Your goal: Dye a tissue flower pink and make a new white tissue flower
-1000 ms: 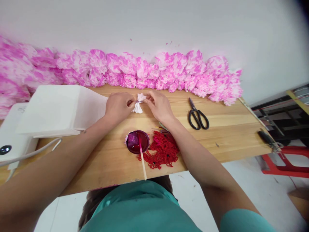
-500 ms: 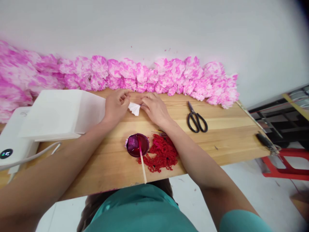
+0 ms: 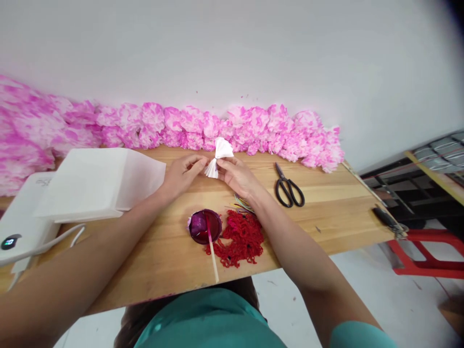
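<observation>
A white pleated paper piece (image 3: pixel 224 148), drawn in at its middle like a bow, stands up over the table. My right hand (image 3: pixel 235 176) is closed on it, with thumb and fingers at the narrow waist. At its left side my left hand (image 3: pixel 184 173) has thumb and forefinger brought together close to the lower fan. Whatever lies between those left fingertips is too small to make out. Below the hands sits a dark bowl (image 3: pixel 216 235) of purple-red dye with a stained stick (image 3: pixel 212 256) leaning out over its rim.
Red yarn (image 3: pixel 241 239) lies beside the bowl, near some thin wires (image 3: pixel 243 203). Black-handled scissors (image 3: pixel 289 188) rest to the right. White paper sheets (image 3: pixel 90 179) cover part of a white device (image 3: pixel 27 217) at left. Pink-and-white paper flowers (image 3: pixel 192 123) line the wall; a red stool (image 3: pixel 431 251) stands right.
The white paper has been raised and turned upright, now showing both fanned ends. My right hand has rolled over with it, and my left hand has shifted slightly away. The view has tilted a little.
</observation>
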`<state>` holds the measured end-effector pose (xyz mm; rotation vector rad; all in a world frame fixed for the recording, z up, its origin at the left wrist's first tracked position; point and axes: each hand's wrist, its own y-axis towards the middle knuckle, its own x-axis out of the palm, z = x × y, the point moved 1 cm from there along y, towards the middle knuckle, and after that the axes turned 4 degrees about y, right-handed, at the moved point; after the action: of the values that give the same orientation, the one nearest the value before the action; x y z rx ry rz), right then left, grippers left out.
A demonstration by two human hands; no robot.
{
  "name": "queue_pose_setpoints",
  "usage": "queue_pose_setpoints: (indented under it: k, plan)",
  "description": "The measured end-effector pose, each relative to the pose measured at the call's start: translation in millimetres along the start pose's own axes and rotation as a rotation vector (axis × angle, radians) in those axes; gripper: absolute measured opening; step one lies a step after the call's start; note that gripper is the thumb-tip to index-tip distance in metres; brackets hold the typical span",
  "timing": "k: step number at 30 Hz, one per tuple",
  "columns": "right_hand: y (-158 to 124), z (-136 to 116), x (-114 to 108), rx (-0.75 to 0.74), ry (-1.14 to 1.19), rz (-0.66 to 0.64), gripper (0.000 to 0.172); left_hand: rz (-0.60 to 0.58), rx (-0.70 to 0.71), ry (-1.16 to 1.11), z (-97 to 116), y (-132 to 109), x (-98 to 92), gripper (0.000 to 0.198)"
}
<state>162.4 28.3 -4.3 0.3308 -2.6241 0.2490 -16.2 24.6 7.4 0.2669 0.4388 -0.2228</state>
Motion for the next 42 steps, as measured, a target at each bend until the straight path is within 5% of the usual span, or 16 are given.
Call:
queue_pose_setpoints:
  k: [7, 13, 22, 30, 33, 37, 42]
  plan:
    - [-2, 3, 4, 0.016, 0.05, 0.004, 0.022, -0.039, -0.056, -0.067, -4, 2, 5.5, 0.034]
    - [-3, 2, 3, 0.004, -0.01, -0.011, 0.037, 0.034, -0.055, -0.033, -4, 1, 5.8, 0.026]
    - [1, 2, -2, -0.072, -0.066, 0.102, 0.032, 0.077, -0.047, 0.034, 0, 0, 3.4, 0.021]
    - [0, 5, 1, -0.097, -0.197, 0.116, 0.031, 0.086, 0.132, 0.281, 0, 0, 0.1, 0.034]
    - [-2, 1, 0, -0.188, -0.398, 0.134, 0.029, 0.035, 0.118, 0.419, -1, 0, 2.0, 0.032]
    - [-9, -16, 2, -0.574, -0.935, 0.201, 0.037, 0.055, 0.114, 0.558, 0, 1, 1.3, 0.034]
    - [-14, -28, 7, -0.747, -1.5, 0.037, 0.048, 0.061, 0.175, 0.642, 1, 1, 0.5, 0.037]
